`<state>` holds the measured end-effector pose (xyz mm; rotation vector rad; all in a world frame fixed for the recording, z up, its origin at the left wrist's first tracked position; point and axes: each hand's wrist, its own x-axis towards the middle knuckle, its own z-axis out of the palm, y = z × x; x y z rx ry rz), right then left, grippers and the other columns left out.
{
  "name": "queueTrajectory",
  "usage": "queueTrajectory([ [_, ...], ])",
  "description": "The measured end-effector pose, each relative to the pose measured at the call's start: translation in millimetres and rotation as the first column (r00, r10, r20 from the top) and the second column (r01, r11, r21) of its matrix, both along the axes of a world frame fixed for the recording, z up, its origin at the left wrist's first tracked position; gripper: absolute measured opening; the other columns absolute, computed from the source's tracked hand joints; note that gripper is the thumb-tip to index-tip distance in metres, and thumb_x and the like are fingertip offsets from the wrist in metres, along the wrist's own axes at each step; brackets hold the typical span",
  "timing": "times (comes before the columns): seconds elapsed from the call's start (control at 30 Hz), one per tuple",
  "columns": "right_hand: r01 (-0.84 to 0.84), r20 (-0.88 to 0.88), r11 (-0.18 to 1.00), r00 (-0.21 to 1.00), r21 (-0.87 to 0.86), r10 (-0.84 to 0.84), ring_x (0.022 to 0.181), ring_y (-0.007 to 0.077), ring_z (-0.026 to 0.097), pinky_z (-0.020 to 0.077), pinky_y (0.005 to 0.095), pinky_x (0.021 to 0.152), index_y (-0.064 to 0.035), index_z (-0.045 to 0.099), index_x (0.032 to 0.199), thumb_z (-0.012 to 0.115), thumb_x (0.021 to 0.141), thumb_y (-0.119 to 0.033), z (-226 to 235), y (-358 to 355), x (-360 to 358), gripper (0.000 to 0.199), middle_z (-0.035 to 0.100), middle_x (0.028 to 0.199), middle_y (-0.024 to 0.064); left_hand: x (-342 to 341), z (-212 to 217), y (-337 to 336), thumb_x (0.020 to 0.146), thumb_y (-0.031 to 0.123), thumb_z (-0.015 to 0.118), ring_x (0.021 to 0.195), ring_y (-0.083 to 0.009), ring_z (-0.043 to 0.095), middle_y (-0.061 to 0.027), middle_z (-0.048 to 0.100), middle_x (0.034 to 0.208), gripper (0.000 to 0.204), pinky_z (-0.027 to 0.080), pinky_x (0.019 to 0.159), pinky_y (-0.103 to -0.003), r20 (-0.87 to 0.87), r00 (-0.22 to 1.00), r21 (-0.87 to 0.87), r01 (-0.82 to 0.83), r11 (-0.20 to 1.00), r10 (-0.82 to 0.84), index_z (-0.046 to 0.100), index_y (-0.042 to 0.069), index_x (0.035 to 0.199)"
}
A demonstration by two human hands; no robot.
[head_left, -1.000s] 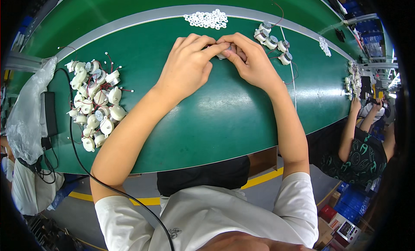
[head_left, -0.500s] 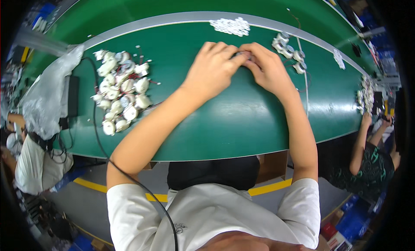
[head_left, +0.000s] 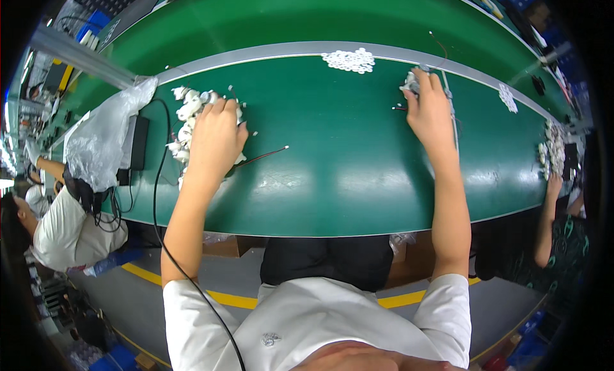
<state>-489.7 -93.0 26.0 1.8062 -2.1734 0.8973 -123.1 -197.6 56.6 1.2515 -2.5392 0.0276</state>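
Observation:
My left hand (head_left: 216, 138) reaches over the pile of small white round motors (head_left: 190, 109) on the left of the green bench. Its thumb stands apart from its bent fingers, and the palm hides part of the pile. Beside it a thin dark red lead (head_left: 262, 155) with a white plug stretches over the bench. At the far right my right hand (head_left: 430, 109) is closed with thumb and fingers around a small white-and-grey motor (head_left: 409, 83) at the small group there. A short lead with a plug (head_left: 400, 108) lies by the thumb. The fingers partly cover that group.
Flat white rings (head_left: 348, 60) lie in a cluster at the back edge, with another cluster (head_left: 508, 98) further right. A clear plastic bag (head_left: 102, 138) and a black box (head_left: 139, 143) stand at the left. A black cable (head_left: 155, 198) crosses my left arm. Co-workers sit on both sides.
My hands, together at the middle over a small part before, have parted. The left has gone left to the motor pile, the right to the right-hand group. The view has shifted slightly.

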Motion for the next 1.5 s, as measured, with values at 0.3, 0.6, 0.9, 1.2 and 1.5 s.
queueTrajectory([
  [0.3, -0.366, 0.512, 0.925, 0.778, -0.105, 0.365, 0.076, 0.0146, 0.057, 0.0481, 0.0289, 0.068, -0.0067, 0.059, 0.132, 0.076, 0.092, -0.018, 10, 2, 60, 0.045, 0.054, 0.098, 0.0077, -37, 20, 8, 0.075, -0.004, 0.077, 0.087, -0.0338, 0.068, -0.0128, 0.065, 0.101, 0.026, 0.055, 0.079, -0.042, -0.166, 0.981, 0.139, 0.120, 0.983, -0.096, 0.070, -0.001, 0.100],
  [0.6, -0.473, 0.826, 0.805, 0.240, -0.359, 0.510, 0.111, 0.0204, 0.066, 0.0533, 0.0330, 0.096, -0.0010, 0.044, 0.143, 0.072, 0.097, -0.011, -14, -2, 81, 0.055, 0.061, 0.129, 0.0163, -124, -3, 17, 0.071, -0.005, 0.082, 0.089, -0.0275, 0.070, -0.0097, 0.065, 0.103, 0.033, 0.059, 0.074, -0.035, -0.533, 0.690, -0.144, 0.497, 0.856, -0.490, 0.067, 0.003, 0.100],
  [0.9, -0.316, 0.861, 0.884, 0.270, -0.343, 0.431, 0.093, 0.0093, 0.065, 0.0527, 0.0244, 0.080, -0.0010, 0.060, 0.134, 0.067, 0.101, -0.016, -10, -5, 55, 0.037, 0.069, 0.104, 0.0046, -99, 14, 35, 0.073, 0.017, 0.088, 0.122, -0.0332, 0.057, -0.0127, 0.060, 0.131, 0.078, 0.045, 0.102, -0.046, -0.217, 0.912, -0.122, 0.327, 0.937, -0.347, 0.054, 0.010, 0.143],
  [1.2, -0.085, 0.748, 0.834, 0.401, -0.545, 0.529, 0.084, 0.0074, 0.055, 0.0480, 0.0232, 0.075, -0.0025, 0.049, 0.143, 0.067, 0.102, -0.022, -7, -5, 51, 0.048, 0.064, 0.100, 0.0027, -7, 5, 46, 0.070, 0.043, 0.088, 0.142, -0.0441, 0.040, -0.0233, 0.045, 0.152, 0.104, 0.033, 0.118, -0.054, -0.043, 0.994, 0.101, 0.101, 0.990, -0.097, 0.041, 0.007, 0.155],
  [1.5, -0.250, 0.730, 0.876, 0.484, -0.414, 0.483, 0.083, 0.0084, 0.056, 0.0451, 0.0256, 0.075, -0.0048, 0.058, 0.126, 0.073, 0.097, -0.018, -25, -6, 70, 0.035, 0.066, 0.093, 0.0023, -58, -14, 41, 0.074, 0.024, 0.087, 0.128, -0.0386, 0.057, -0.0204, 0.054, 0.141, 0.081, 0.049, 0.106, -0.044, -0.448, 0.839, 0.114, 0.397, 0.911, -0.309, 0.052, 0.005, 0.144],
])
